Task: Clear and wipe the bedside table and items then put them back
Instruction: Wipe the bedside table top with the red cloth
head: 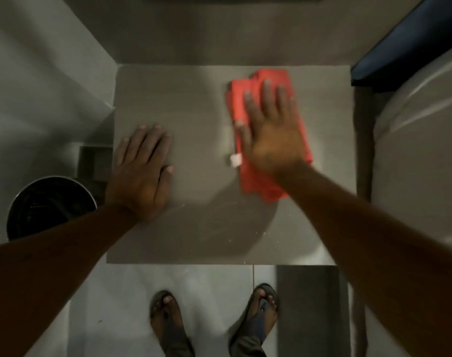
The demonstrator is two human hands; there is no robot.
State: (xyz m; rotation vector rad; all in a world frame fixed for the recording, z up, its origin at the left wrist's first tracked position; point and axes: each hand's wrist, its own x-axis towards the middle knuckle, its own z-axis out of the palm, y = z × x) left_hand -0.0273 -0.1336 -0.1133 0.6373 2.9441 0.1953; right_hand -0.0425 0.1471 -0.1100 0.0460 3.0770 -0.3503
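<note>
The bedside table (199,104) is a square grey-brown top seen from straight above, with nothing standing on it. A folded red cloth (268,78) with a small white tag lies on its right half. My right hand (271,132) presses flat on the cloth, fingers spread and pointing toward the wall. My left hand (142,171) rests palm down on the table's left edge, fingers together, holding nothing. Pale crumbs or dust specks lie near the table's front edge.
A round black bin (50,204) with a metal rim stands on the floor left of the table. The bed (420,150) with pale bedding and a dark blue headboard (410,39) borders the right side. My sandalled feet (214,323) stand on pale floor tiles in front.
</note>
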